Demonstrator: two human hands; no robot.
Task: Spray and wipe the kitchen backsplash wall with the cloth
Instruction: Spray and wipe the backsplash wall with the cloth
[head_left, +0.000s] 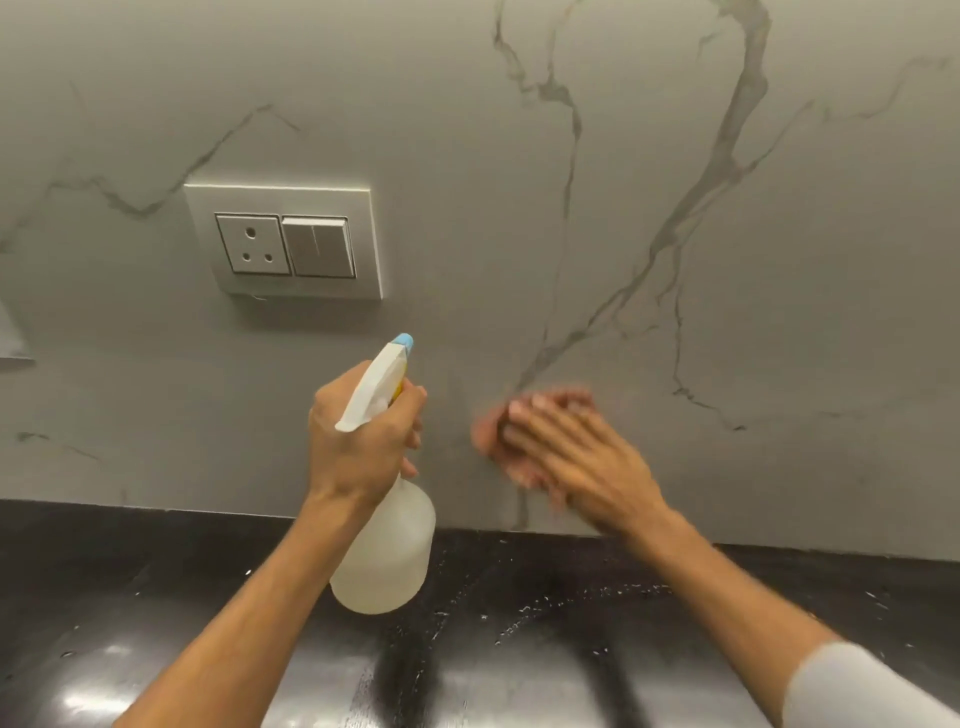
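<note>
Grips the spray bottle (387, 551) with the left hand (363, 441), fingers wrapped round the neck just under the white trigger head. Holds it upright and clear of the counter (156, 597), cloudy round body hanging below the wrist, blue tip (404, 341) pointing up at the wall (467, 156).

Presses the cloth (488, 431) flat against that wall with the right hand (571, 452), fingers straight and lying side by side, palm toward the stone, nothing curled round the fabric. Shows only a pinkish edge of cloth past the fingertips and along the left side of the hand (blurred, hand and cloth alike, so no telling how it is folded).

Wiping low on the wall, a little above the seam with the black counter, right over a grey vein in the marble pattern. Just to the right of the bottle hand, near it but apart.

Higher up and to the left on the wall, a white plate (283, 241) with a three-hole socket (253, 244) beside a pair of switches (318, 247). Across the dark counter, bright patches of reflected light and scattered white specks. At the lower right corner, a grey sleeve (857, 691) on the right arm, forearm bare from there to the wrist.
</note>
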